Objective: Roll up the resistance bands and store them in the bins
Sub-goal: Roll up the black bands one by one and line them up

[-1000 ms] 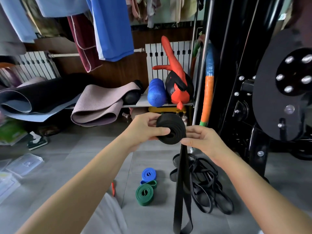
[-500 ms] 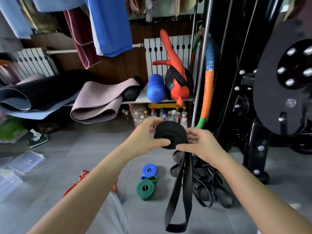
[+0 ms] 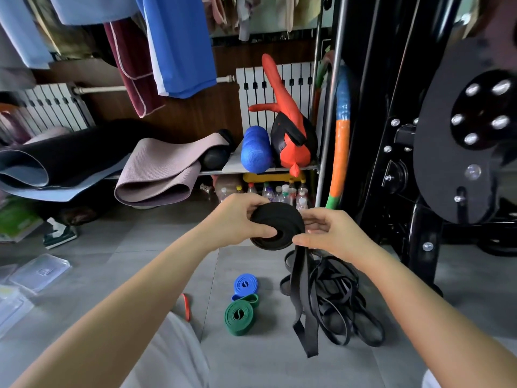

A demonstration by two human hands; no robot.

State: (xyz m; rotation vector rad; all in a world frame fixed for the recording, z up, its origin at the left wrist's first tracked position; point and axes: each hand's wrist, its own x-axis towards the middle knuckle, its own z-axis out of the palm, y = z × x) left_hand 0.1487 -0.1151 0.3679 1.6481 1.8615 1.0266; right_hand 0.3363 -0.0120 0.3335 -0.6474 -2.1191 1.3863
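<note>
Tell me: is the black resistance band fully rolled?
Partly: the black resistance band is coiled on top, but a tail hangs loose below.

The location was a home exercise and storage room. A black weight machine (image 3: 436, 163) stood at the right. Rolled exercise mats (image 3: 156, 169) and a blue foam roller (image 3: 256, 149) lay on a low shelf (image 3: 233, 165). A green band (image 3: 239, 317), a blue band (image 3: 245, 284) and a pile of black bands (image 3: 333, 301) lay on the grey tile floor (image 3: 140, 247). Clothes (image 3: 179, 46) hung above a wall radiator (image 3: 251, 88), indicating a household setting.
</note>
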